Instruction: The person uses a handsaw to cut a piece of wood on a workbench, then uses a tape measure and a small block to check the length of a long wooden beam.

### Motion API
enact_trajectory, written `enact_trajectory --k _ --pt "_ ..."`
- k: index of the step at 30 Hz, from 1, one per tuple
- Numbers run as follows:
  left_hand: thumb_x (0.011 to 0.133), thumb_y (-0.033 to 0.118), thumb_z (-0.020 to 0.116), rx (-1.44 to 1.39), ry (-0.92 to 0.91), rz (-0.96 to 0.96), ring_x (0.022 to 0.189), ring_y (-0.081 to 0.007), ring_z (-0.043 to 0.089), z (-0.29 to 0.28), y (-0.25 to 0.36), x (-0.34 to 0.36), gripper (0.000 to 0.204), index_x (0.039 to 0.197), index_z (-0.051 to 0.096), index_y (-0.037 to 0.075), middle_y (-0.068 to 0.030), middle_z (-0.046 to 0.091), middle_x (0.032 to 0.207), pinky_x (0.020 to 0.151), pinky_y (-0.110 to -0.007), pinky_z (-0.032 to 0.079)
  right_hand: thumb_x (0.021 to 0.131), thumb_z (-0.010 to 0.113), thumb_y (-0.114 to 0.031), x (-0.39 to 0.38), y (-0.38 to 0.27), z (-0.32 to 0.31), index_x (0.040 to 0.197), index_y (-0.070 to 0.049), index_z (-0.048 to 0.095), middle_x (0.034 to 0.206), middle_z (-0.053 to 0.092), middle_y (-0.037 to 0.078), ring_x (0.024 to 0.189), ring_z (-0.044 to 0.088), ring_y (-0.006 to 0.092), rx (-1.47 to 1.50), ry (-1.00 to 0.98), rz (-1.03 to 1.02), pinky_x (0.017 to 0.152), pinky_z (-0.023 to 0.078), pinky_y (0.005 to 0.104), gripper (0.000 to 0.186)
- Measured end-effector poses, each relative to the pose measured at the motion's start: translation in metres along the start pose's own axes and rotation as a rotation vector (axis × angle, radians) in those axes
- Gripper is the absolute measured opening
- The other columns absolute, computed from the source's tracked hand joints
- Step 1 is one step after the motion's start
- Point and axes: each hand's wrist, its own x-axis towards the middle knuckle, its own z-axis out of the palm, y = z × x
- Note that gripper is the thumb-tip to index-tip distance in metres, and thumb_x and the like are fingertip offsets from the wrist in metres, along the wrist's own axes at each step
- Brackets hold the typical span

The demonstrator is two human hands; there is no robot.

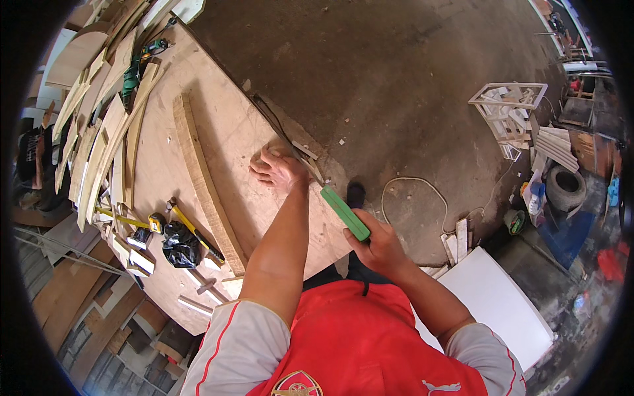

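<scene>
My left hand (281,169) rests at the far edge of the plywood worktop (162,290), its fingers loosely bent and apart; whatever lies under them is hard to see. My right hand (376,241) is closed on a green bar-shaped tool (345,211) just off that edge, with a thin part reaching from it toward the left hand. A long rough wooden board (205,185) lies left of my hands. Near its lower end are a yellow-handled hammer (188,221), a tape measure (157,222) and a black plastic bag (180,247).
Loose wooden strips (99,152) and a green power tool (132,76) fill the left. On the concrete floor (396,79) at right lie a looped cable (439,198), wooden frames (508,92) and a tyre (564,204). A white panel (489,310) is beside my right arm.
</scene>
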Motion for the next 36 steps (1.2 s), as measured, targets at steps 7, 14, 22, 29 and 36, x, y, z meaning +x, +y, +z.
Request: enact_trajectory --k 7,14,22,29,36 --pt "0.104 0.027 0.046 0.032 -0.059 -0.017 0.155 -0.0372 0.01 -0.014 0.01 -0.003 0.038 0.141 0.039 0.029 -0.0137 0.018 0.166 0.124 -0.049 0.013 0.091 0.071 -0.013 -0.003 -0.006 -0.008 0.124 0.001 0.058 0.106 0.069 0.025 0.09 0.07 0.0426 0.001 -0.039 0.045 0.074 0.057 0.0436 0.038" --pt "0.104 0.027 0.046 0.059 -0.08 -0.023 0.155 -0.0373 0.008 -0.011 0.006 -0.002 0.04 0.143 0.036 0.029 -0.0157 0.017 0.166 0.124 -0.048 0.013 0.093 0.07 -0.015 0.01 -0.007 -0.009 0.125 0.0 0.058 0.105 0.069 0.025 0.09 0.069 0.0429 -0.024 -0.101 0.05 0.073 0.057 0.0452 0.037" --pt "0.105 0.03 0.043 0.07 -0.091 -0.031 0.154 -0.0364 0.012 -0.014 0.008 0.001 0.035 0.141 0.042 0.029 -0.0163 0.021 0.164 0.124 -0.047 0.015 0.09 0.074 -0.011 0.004 -0.014 -0.015 0.122 0.001 0.06 0.092 0.069 0.022 0.075 0.071 0.037 -0.034 -0.054 -0.033 0.063 0.055 0.041 0.037" --pt "0.104 0.025 0.047 0.053 -0.062 -0.048 0.154 -0.036 0.014 -0.007 0.006 0.0 0.037 0.14 0.042 0.031 -0.0152 0.023 0.163 0.124 -0.046 0.017 0.09 0.074 -0.01 0.0 -0.014 -0.014 0.123 0.001 0.059 0.092 0.07 0.021 0.076 0.072 0.036 -0.071 -0.069 -0.051 0.064 0.056 0.0399 0.038" --pt "0.1 0.024 0.052 0.069 0.029 0.025 0.152 -0.0397 0.016 0.004 -0.004 0.002 0.041 0.14 0.041 0.028 -0.0166 0.024 0.161 0.123 -0.051 0.017 0.09 0.074 -0.01 -0.006 -0.01 -0.016 0.123 0.001 0.059 0.093 0.07 0.02 0.079 0.073 0.0346 -0.075 -0.065 -0.086 0.066 0.056 0.0393 0.038"
